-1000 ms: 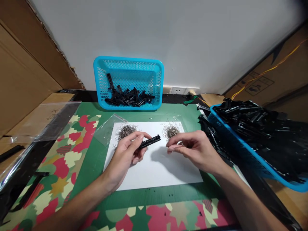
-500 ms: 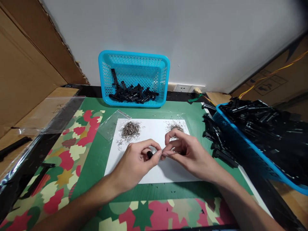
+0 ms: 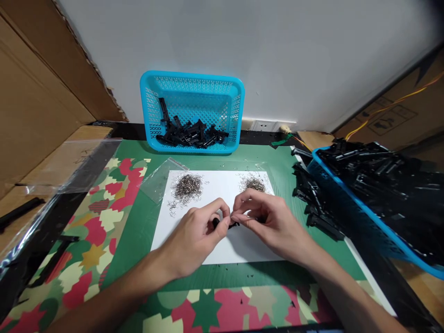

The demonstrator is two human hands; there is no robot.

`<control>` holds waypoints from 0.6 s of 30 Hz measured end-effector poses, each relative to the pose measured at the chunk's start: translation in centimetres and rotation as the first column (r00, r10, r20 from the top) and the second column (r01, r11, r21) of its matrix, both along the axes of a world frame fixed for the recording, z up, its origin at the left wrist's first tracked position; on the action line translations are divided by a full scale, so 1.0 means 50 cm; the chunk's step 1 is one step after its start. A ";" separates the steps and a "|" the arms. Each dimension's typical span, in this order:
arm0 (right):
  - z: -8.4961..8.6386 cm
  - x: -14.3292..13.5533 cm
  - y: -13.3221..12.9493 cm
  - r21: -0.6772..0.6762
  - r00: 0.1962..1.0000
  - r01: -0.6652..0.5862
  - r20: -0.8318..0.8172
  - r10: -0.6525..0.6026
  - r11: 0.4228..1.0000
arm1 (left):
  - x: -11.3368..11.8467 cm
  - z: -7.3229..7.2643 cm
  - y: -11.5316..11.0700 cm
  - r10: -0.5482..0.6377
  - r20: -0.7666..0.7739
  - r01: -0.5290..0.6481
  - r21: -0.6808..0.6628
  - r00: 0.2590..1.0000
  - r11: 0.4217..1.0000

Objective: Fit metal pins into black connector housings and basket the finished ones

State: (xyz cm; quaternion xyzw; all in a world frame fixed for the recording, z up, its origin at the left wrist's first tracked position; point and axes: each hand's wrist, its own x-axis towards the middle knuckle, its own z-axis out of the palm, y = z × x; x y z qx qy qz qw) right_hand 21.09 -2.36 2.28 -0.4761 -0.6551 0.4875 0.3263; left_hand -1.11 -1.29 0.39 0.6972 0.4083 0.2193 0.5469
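Symbol-printed cardboard (image 3: 391, 118); left hand (image 3: 199, 229) grips part (image 3: 215, 223).

Two hands (image 3: 196, 236) (image 3: 274, 222), two baskets (image 3: 192, 75) (image 3: 362, 208), two piles (image 3: 188, 186) (image 3: 253, 183)

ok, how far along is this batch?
Probably early. Likely done: the modest heap of black parts in the far blue basket. In hand: one black part in the left hand, right hand fingertips at it. Seemingly left: the heaped right-side basket, loose parts beside it. Metal bits remain in two piles. Can't confirm which basket is finished.
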 end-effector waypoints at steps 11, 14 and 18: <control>-0.003 -0.003 0.014 -0.106 0.993 0.094 -0.068 -0.101 0.990 | -0.002 0.006 0.008 0.095 0.215 -0.065 -0.143 0.972 0.988; -0.008 -0.005 0.014 -0.160 0.988 0.083 -0.119 -0.103 0.984 | -0.001 0.006 0.006 0.068 0.215 -0.037 -0.146 0.974 0.989; -0.012 -0.005 0.012 -0.191 0.984 0.053 -0.156 -0.084 0.980 | -0.002 0.003 0.003 0.040 0.195 -0.015 -0.129 0.980 0.992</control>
